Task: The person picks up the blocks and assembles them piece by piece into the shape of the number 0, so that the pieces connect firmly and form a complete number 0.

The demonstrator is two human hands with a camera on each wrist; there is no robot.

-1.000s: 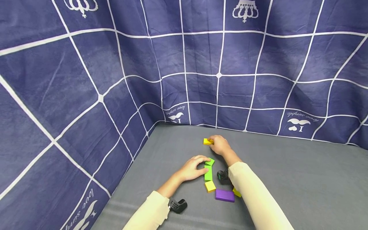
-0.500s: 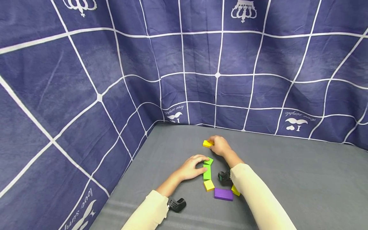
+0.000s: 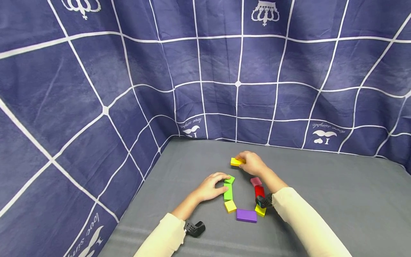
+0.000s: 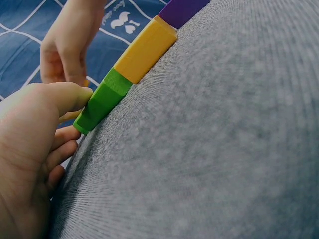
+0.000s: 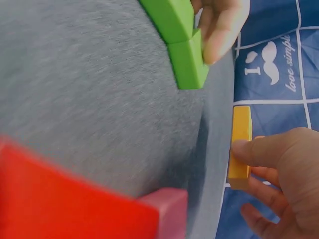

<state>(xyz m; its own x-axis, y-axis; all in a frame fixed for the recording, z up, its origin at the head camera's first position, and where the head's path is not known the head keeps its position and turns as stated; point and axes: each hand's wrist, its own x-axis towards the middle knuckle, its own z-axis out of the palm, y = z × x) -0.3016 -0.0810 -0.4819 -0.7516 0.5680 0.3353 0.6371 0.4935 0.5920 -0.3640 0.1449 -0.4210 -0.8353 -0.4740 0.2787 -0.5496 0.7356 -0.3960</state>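
My right hand (image 3: pixel 253 164) grips a yellow block (image 3: pixel 235 162) beyond the other blocks. In the right wrist view its thumb lies on the face of this yellow block (image 5: pixel 241 122), with fingers behind. To the left, my left hand (image 3: pixel 208 188) rests against two green blocks: an index fingertip touches the small far one (image 3: pixel 231 179), and the thumb touches the longer one (image 3: pixel 228 192). Nearer to me is an orange-yellow block (image 3: pixel 230 206), then a purple block (image 3: pixel 246 216). On the right side lie a yellow block (image 3: pixel 260 211), a red block (image 3: pixel 259 191) and a pink block (image 3: pixel 255 181).
The blocks form a curved outline, its far side open, on a grey cloth-covered surface (image 3: pixel 192 157). A blue curtain (image 3: pixel 218 92) with white lines stands at the back and left. Each wrist wears a black camera; the right one (image 3: pixel 264 202) is above the red and yellow blocks.
My right hand has shifted to the right with the yellow block, and its forearm has swung right, uncovering the red and pink blocks. The left hand stays at the green blocks. The view turned slightly.
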